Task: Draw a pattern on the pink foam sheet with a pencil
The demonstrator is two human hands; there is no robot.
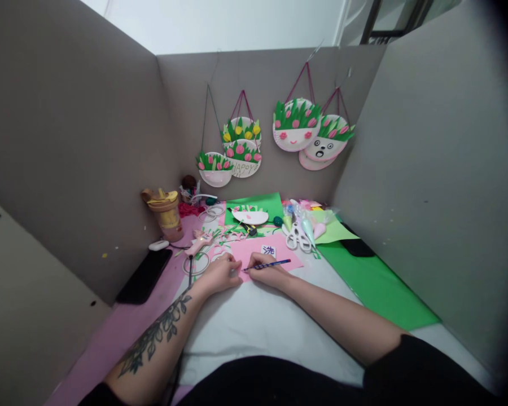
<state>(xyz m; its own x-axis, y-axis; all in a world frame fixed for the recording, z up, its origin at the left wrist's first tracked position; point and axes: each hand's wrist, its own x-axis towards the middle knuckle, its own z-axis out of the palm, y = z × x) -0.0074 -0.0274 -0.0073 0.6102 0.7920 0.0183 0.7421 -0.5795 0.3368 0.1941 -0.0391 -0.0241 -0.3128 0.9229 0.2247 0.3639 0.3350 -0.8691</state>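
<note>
— Grey partitions (88,113) box the white-covered surface (254,321), plate baskets (294,139) hanging behind!
— And the right hand's (265,270) grip pinches a pencil (277,263) over pink paper (248,248); left hand (220,274) at its edge, grip unclear!

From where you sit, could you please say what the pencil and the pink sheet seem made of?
The pencil is probably painted wood, judging by its slim, dark-blue shaft. The pink sheet looks like matte paper or thin card: flat, evenly coloured, without glare.
</note>
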